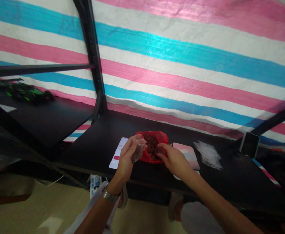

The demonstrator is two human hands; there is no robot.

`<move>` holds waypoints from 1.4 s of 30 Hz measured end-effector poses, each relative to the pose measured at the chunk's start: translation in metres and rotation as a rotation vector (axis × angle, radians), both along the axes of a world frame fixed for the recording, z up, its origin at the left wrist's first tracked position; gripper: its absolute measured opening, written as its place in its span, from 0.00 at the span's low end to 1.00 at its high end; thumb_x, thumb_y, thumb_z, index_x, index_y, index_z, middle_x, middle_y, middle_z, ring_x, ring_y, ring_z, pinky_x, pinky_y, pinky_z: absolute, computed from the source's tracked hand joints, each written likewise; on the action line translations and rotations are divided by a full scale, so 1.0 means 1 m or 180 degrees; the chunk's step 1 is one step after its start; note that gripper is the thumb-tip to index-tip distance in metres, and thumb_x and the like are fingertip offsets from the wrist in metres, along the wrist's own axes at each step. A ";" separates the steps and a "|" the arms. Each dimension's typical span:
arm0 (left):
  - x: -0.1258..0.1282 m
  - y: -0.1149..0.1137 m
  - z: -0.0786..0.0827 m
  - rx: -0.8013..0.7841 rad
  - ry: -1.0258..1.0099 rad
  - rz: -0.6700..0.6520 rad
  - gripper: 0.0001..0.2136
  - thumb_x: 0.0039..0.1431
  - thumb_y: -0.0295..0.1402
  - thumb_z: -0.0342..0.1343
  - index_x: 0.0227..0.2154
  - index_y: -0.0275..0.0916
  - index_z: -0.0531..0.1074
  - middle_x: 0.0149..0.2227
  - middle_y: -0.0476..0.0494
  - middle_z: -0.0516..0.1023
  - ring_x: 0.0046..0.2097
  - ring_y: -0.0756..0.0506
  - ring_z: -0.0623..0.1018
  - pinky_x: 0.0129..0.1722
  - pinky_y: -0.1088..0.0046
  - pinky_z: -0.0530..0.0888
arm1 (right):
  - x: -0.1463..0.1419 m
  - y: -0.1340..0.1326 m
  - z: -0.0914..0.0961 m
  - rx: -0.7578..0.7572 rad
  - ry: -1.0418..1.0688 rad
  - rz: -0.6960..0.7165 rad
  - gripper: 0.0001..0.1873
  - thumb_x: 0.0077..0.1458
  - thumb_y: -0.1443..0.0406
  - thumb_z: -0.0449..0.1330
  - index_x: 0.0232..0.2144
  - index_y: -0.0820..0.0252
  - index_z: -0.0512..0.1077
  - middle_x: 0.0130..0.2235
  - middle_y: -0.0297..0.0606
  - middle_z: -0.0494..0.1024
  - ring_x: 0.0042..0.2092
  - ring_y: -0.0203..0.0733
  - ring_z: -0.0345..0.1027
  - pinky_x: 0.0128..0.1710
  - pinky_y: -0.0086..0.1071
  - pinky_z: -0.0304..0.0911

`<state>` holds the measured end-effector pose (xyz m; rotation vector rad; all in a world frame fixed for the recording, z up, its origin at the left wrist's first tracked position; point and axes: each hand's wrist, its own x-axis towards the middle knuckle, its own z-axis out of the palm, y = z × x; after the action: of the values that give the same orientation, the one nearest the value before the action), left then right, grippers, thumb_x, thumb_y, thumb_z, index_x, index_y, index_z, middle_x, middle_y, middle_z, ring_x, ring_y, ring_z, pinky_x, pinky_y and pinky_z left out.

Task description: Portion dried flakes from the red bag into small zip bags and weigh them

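My left hand is closed round a small clear plastic bag with some dark bits at its bottom, held just left of a red plastic bag full of dark brown grains. My right hand pinches a small clear cup at the red bag's right edge, over the grains. The red bag lies open on the black shelf.
A white card with a red bar lies left of the red bag, a pink flat device to its right, then a heap of clear bags. A small square device stands at far right. A green-black toy car sits on the left shelf. Striped tarp behind.
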<state>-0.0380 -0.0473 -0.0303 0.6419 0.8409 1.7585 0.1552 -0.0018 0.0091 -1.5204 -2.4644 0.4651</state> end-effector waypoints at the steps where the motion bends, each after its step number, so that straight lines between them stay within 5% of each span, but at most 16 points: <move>1: 0.001 0.000 -0.001 -0.0095 0.0008 0.0117 0.27 0.49 0.51 0.74 0.45 0.39 0.80 0.38 0.43 0.86 0.37 0.43 0.86 0.40 0.69 0.82 | -0.003 0.004 0.004 0.0160 -0.0438 0.0026 0.19 0.69 0.67 0.59 0.60 0.56 0.73 0.57 0.47 0.81 0.54 0.51 0.79 0.51 0.38 0.69; 4: 0.004 0.001 -0.004 -0.0319 0.0121 0.0312 0.26 0.47 0.53 0.73 0.42 0.39 0.79 0.37 0.45 0.85 0.35 0.45 0.85 0.36 0.70 0.81 | -0.012 0.016 0.013 0.0335 -0.1274 0.0116 0.18 0.68 0.70 0.56 0.56 0.56 0.77 0.56 0.46 0.80 0.49 0.50 0.81 0.44 0.35 0.68; 7: 0.007 0.000 -0.008 -0.0582 0.0316 0.0225 0.27 0.46 0.54 0.73 0.41 0.39 0.79 0.34 0.46 0.84 0.33 0.46 0.83 0.33 0.72 0.80 | -0.019 0.026 0.011 0.0342 -0.1344 0.0178 0.17 0.67 0.71 0.56 0.53 0.54 0.79 0.56 0.44 0.80 0.48 0.47 0.81 0.41 0.33 0.67; 20: 0.011 0.012 -0.030 -0.0641 0.0102 0.0479 0.24 0.47 0.53 0.71 0.38 0.40 0.77 0.34 0.48 0.84 0.35 0.47 0.83 0.37 0.73 0.78 | -0.013 0.050 -0.029 -0.0231 0.0684 0.0277 0.17 0.57 0.71 0.67 0.47 0.52 0.85 0.50 0.41 0.86 0.54 0.53 0.79 0.58 0.43 0.68; 27: 0.013 0.013 -0.031 -0.0555 0.0036 0.0439 0.24 0.47 0.54 0.71 0.39 0.39 0.78 0.37 0.46 0.84 0.38 0.46 0.83 0.40 0.71 0.78 | -0.010 0.052 -0.050 -0.0740 0.1451 0.0386 0.17 0.56 0.68 0.67 0.48 0.54 0.84 0.48 0.39 0.88 0.48 0.50 0.82 0.55 0.44 0.74; 35: 0.012 0.014 -0.026 -0.0464 0.0147 0.0393 0.26 0.48 0.55 0.72 0.41 0.40 0.79 0.40 0.46 0.84 0.41 0.46 0.83 0.42 0.71 0.78 | 0.004 0.057 -0.052 -0.0972 0.2219 0.0335 0.16 0.56 0.64 0.65 0.47 0.57 0.82 0.50 0.44 0.86 0.50 0.49 0.81 0.56 0.45 0.74; 42: 0.015 0.012 -0.026 0.0173 0.1307 0.0461 0.22 0.59 0.45 0.69 0.53 0.42 0.76 0.49 0.41 0.84 0.52 0.41 0.83 0.58 0.61 0.76 | 0.014 0.057 -0.049 -0.1050 0.2648 0.0358 0.17 0.56 0.60 0.67 0.48 0.55 0.80 0.52 0.43 0.85 0.55 0.48 0.79 0.60 0.44 0.72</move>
<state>-0.0235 -0.0348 -0.0564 1.0218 1.1445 1.8113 0.1691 0.0550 -0.0394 -0.9683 -1.8573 1.2712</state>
